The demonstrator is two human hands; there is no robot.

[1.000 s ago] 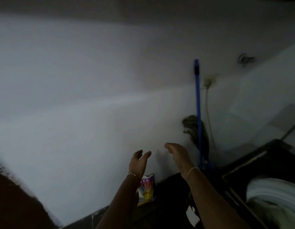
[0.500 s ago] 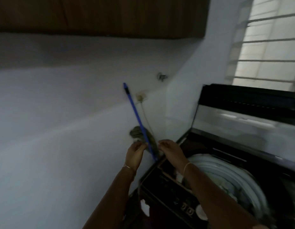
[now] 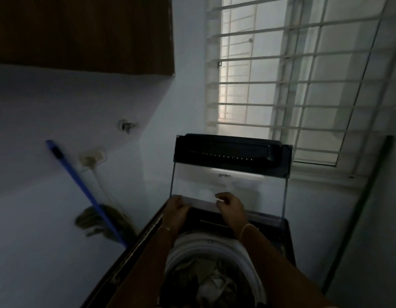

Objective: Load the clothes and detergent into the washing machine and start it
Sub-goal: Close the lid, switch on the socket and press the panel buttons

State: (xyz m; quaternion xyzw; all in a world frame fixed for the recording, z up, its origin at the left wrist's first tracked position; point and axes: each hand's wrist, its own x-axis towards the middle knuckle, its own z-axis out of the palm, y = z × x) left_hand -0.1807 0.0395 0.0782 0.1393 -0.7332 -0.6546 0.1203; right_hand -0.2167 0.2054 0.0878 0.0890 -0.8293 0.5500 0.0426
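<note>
The top-loading washing machine stands below me with its glass lid raised upright. Clothes lie in the white-rimmed drum. Both my hands are at the pale bar along the lid's lower edge. My left hand curls its fingers over the bar's left part. My right hand pinches the bar between thumb and fingers a little to the right. The detergent pack is out of view.
A blue-handled broom leans on the wall left of the machine, beside a wall socket with a cord. A barred window is behind the machine and a dark wooden cabinet hangs at upper left.
My view swung right from the wall and detergent pack to the machine. Both hands moved from mid-air onto the raised lid's lower bar.
</note>
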